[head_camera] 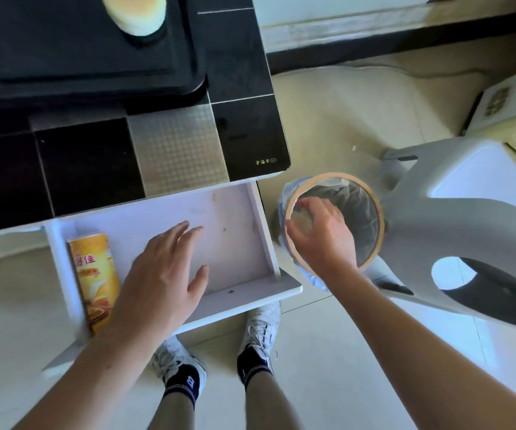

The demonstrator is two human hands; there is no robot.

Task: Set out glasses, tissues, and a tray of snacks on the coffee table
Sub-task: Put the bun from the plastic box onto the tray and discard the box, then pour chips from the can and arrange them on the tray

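A black tray [95,76] lies on the black coffee table [244,135], with a round pale bun [135,12] at its far end. Below the table top a white drawer [235,218] is pulled out, and a yellow snack can [95,280] lies on its side along the drawer's left wall. My left hand [163,271] hovers over the drawer with straight, spread fingers and holds nothing. My right hand [324,234] is over the mouth of a waste bin [377,218], its fingers curled round a crumpled clear wrapper [301,218].
The bin has an orange rim and a plastic liner and stands on the floor right of the drawer. A white plastic stool [467,212] stands just right of the bin. My feet in white shoes [262,330] are under the drawer's front edge.
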